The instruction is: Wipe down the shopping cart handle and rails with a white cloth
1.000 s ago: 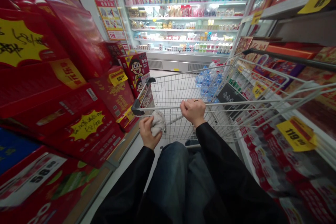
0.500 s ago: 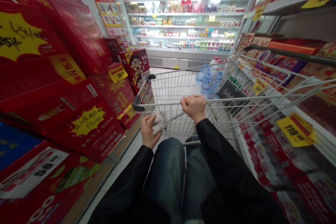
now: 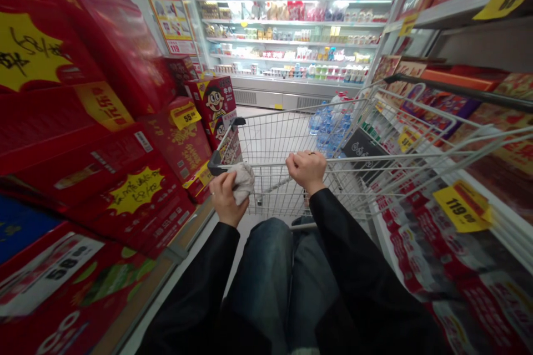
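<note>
A wire shopping cart point(image 3: 270, 144) stands sideways in front of my knees. My right hand point(image 3: 307, 171) is closed around its near top rail, a ring on one finger. In my left hand point(image 3: 227, 199) is a crumpled whitish cloth point(image 3: 242, 182), gripped between fingers and thumb. The cloth lies against the cart's near side, just below the black corner piece point(image 3: 215, 163). Whether it presses on the wires I cannot tell. A dark panel with round symbols point(image 3: 364, 148) sits toward the cart's handle end.
Stacked red gift boxes point(image 3: 137, 199) rise close on the left. Shelves with packaged goods and yellow price tags point(image 3: 464, 206) line the right. Water bottles point(image 3: 331, 125) stand on the floor beyond the cart. A lit refrigerated display point(image 3: 291, 33) spans the back.
My left hand has moved left and slightly up with the cloth, toward the cart's corner. My right hand keeps its hold on the rail.
</note>
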The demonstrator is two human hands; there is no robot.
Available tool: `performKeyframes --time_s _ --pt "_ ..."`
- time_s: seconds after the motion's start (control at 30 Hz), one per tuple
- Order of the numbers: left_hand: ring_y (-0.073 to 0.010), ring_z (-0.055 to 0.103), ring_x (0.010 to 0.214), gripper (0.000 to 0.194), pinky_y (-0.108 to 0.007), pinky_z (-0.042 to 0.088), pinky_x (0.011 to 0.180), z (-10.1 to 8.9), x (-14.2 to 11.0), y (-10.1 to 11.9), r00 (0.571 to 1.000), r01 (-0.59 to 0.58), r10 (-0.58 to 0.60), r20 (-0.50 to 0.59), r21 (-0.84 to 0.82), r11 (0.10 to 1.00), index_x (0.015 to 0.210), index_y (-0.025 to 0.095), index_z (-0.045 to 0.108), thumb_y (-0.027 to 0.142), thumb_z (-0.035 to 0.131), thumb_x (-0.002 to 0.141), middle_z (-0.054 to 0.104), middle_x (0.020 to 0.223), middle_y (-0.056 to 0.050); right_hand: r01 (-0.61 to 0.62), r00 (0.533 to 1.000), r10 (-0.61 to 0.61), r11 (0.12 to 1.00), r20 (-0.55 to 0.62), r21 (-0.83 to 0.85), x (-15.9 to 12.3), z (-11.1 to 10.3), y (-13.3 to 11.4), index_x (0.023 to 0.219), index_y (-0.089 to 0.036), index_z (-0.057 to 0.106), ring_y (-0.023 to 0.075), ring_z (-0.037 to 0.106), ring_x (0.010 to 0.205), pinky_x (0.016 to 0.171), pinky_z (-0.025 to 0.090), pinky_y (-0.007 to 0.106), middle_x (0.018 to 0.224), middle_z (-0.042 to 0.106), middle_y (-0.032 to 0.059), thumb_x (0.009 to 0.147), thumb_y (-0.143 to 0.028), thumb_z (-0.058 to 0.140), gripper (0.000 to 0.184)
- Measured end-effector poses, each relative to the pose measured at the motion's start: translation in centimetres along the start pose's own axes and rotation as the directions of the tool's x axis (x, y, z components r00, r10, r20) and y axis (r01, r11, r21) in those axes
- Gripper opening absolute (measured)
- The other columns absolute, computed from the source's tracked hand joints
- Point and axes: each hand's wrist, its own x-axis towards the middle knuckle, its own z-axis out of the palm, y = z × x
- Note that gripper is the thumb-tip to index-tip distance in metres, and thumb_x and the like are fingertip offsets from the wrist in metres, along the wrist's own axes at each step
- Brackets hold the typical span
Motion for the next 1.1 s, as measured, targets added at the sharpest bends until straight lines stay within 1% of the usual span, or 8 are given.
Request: performKeyframes --time_s 0.1,0.3,0.4,0.53,0.7,0.8,0.9,1.1 --pt "-0.0289 0.052 0.118 0.071 -0.044 0.044 0.103 0.9 -1.2 0.2 0.999 -0.003 0.002 0.041 0.008 1.000 0.136 0.022 0.050 0.024 0.073 0.069 0.055 0.128 -0.013 -0.003 1.000 0.003 1.000 -0.006 -0.003 0.1 -0.1 -0.1 0.057 -0.020 0.065 0.0137 0.052 0.060 0.069 0.026 0.035 0.060 0.068 0.0017 0.095 -0.029 0.049 0.042" --pt "-0.0292 0.053 0.116 0.069 -0.043 0.048 0.099 1.4 -4.4 0.5 0.976 0.004 -0.013 0.217 0.046 0.999 0.133 0.022 0.053 0.019 0.073 0.068 0.057 0.127 -0.014 -0.006 1.000 0.006 1.000 0.008 -0.001 0.0 0.1 0.0 0.058 -0.020 0.065 0.0136 0.051 0.061 0.070 0.026 0.034 0.061 0.068 0.0022 0.097 -0.030 0.048 0.044" --pt "-0.0278 0.054 0.114 0.061 -0.042 0.051 0.097 1.4 -5.5 -0.1 0.956 -0.019 -0.001 0.293 0.064 0.998 0.131 0.021 0.055 0.028 0.075 0.075 0.058 0.124 -0.013 -0.013 0.999 0.013 1.000 0.031 -0.002 0.0 0.0 0.0 0.058 -0.020 0.066 0.0136 0.051 0.062 0.070 0.026 0.034 0.061 0.067 0.0025 0.098 -0.030 0.046 0.045" --pt "-0.0229 0.057 0.113 0.049 -0.044 0.056 0.097 1.6 -6.6 -1.3 0.929 -0.073 0.039 0.369 0.077 0.994 0.128 0.019 0.056 0.048 0.065 0.090 0.057 0.126 -0.011 -0.017 0.999 0.017 1.000 0.032 0.000 0.1 -0.3 -0.1 0.058 -0.020 0.066 0.0133 0.050 0.061 0.069 0.026 0.034 0.060 0.068 0.0023 0.097 -0.029 0.047 0.045" --pt "-0.0213 0.060 0.112 0.046 -0.042 0.058 0.097 1.9 -8.9 -2.6 0.888 -0.151 0.099 0.449 0.080 0.985 0.126 0.018 0.058 0.049 0.062 0.092 0.059 0.126 -0.011 0.003 1.000 -0.003 1.000 -0.008 -0.004 0.2 -0.6 -0.3 0.056 -0.020 0.064 0.0131 0.050 0.059 0.069 0.026 0.034 0.059 0.068 0.0019 0.095 -0.027 0.049 0.043" --pt "-0.0211 0.060 0.111 0.044 -0.043 0.058 0.097 2.5 -10.6 -3.2 0.866 -0.191 0.131 0.483 0.076 0.979 0.123 0.017 0.059 0.048 0.063 0.092 0.060 0.124 -0.010 0.001 1.000 -0.001 1.000 -0.005 -0.007 0.1 -0.6 -0.3 0.055 -0.019 0.063 0.0134 0.050 0.059 0.069 0.026 0.034 0.059 0.068 0.0020 0.095 -0.028 0.049 0.043" --pt "-0.0217 0.060 0.113 0.045 -0.044 0.057 0.099 3.0 -11.8 -3.5 0.862 -0.191 0.120 0.493 0.096 0.977 0.124 0.017 0.059 0.048 0.063 0.091 0.060 0.124 -0.010 -0.004 1.000 0.004 1.000 0.010 -0.001 0.1 -0.6 -0.2 0.056 -0.019 0.063 0.0135 0.050 0.060 0.069 0.025 0.034 0.059 0.068 0.0023 0.096 -0.029 0.048 0.044" --pt "-0.0222 0.059 0.114 0.047 -0.045 0.057 0.099 2.9 -11.7 -3.4 0.845 -0.166 0.085 0.528 0.108 0.980 0.125 0.017 0.058 0.049 0.063 0.091 0.059 0.127 -0.011 0.015 0.999 -0.015 1.000 -0.030 -0.023 0.0 -0.4 -0.2 0.055 -0.019 0.062 0.0134 0.049 0.059 0.068 0.025 0.034 0.057 0.066 0.0017 0.096 -0.029 0.049 0.044"
